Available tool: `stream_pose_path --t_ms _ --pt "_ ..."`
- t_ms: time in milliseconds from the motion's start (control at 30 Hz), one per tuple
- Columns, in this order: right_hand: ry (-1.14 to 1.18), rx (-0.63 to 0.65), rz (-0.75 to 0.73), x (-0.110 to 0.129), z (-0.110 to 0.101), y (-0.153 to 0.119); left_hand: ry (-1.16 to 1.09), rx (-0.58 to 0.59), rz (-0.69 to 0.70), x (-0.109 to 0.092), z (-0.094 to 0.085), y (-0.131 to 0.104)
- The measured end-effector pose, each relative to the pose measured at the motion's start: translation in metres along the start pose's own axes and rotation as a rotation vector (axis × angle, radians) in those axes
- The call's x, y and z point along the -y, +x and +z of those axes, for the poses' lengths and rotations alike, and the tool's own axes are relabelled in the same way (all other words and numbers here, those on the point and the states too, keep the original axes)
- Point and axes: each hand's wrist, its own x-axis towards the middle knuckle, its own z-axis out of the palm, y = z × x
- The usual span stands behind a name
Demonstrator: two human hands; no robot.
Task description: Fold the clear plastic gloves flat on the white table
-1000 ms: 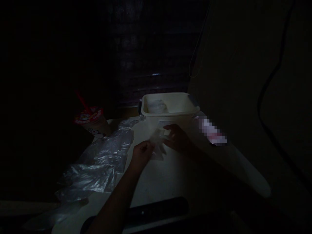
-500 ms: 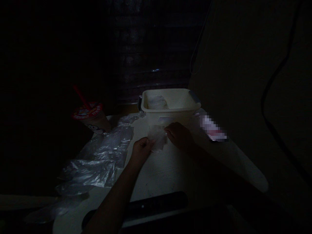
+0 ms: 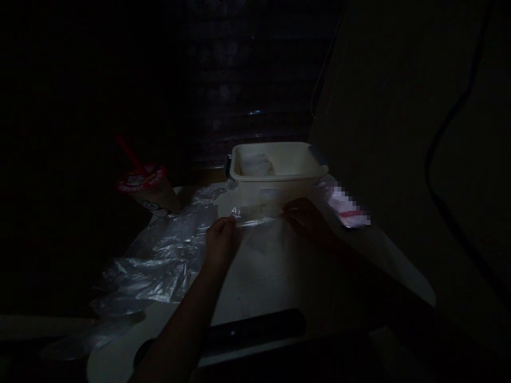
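A small clear plastic bag (image 3: 257,217) is stretched between my two hands, just in front of a cream plastic bin (image 3: 279,186). My left hand (image 3: 221,236) pinches the bag's left end, fingers closed. On the other side, my right hand (image 3: 305,218) closes its fingertips on the right end; that hand is very dark. Inside the bin, at its left, rests a whitish translucent bundle (image 3: 255,165), perhaps more plastic. Several clear plastic bags (image 3: 155,276) lie spread in an overlapping pile along the left of the white table (image 3: 255,287).
A drink cup (image 3: 154,194) with a red lid and straw stands at the left, beyond the bags. To the bin's right lies a blurred-out pinkish object (image 3: 349,207). A dark slot (image 3: 259,325) runs along the table's near edge. A cable (image 3: 435,143) hangs at the right.
My hands have drawn apart, pulling the bag out sideways, so it now looks wide and narrow instead of hanging nearly square. My left hand moved left, my right hand slightly right.
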Motion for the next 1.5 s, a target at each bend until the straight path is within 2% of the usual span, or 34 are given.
stream_pose_path --t_ms 100,200,300,367,433,533,600,667,733,867,933,1033,1233,1300,1500 --pt "0.042 0.007 0.072 -0.005 0.003 -0.011 -0.028 0.048 -0.019 0.002 0.002 0.000" --pt "0.218 0.041 0.277 -0.007 0.014 -0.018 -0.039 0.102 -0.034 0.002 0.006 -0.003" --pt "0.291 0.104 0.462 -0.005 0.030 -0.020 -0.061 0.232 -0.035 -0.001 0.009 -0.007" --pt "0.215 0.126 0.416 -0.002 0.037 -0.018 -0.054 0.316 -0.025 -0.003 0.009 -0.010" --pt "0.085 0.152 0.292 0.000 0.039 -0.015 -0.003 0.351 -0.031 -0.003 0.008 -0.011" --pt "-0.142 0.252 0.220 0.004 0.034 -0.011 0.073 0.347 -0.051 -0.003 0.005 -0.012" --pt "-0.247 0.317 0.254 0.005 0.029 -0.009 0.091 0.319 -0.042 -0.003 0.004 -0.011" --pt "-0.282 0.327 0.299 0.005 0.025 -0.008 0.103 0.286 -0.032 -0.002 0.003 -0.010" --pt "-0.260 0.288 0.378 0.003 0.022 -0.008 0.108 0.262 -0.027 0.000 0.002 -0.009" --pt "-0.144 0.190 0.627 -0.007 0.016 -0.008 0.128 0.227 -0.007 0.005 0.001 -0.006" --pt "-0.074 0.162 0.680 -0.011 0.015 -0.008 0.164 0.210 0.015 0.006 0.001 -0.005" --pt "-0.051 0.161 0.673 -0.009 0.015 -0.008 0.225 0.186 0.054 0.007 0.003 -0.005" --pt "-0.252 0.256 0.597 0.006 0.021 -0.005 0.269 0.194 0.116 0.005 0.007 -0.006" --pt "-0.253 0.270 0.627 0.005 0.020 -0.004 0.259 0.207 0.118 0.007 0.005 -0.005" --pt "-0.137 0.203 0.702 -0.009 0.013 -0.011 0.200 0.221 0.093 0.011 -0.001 -0.002"
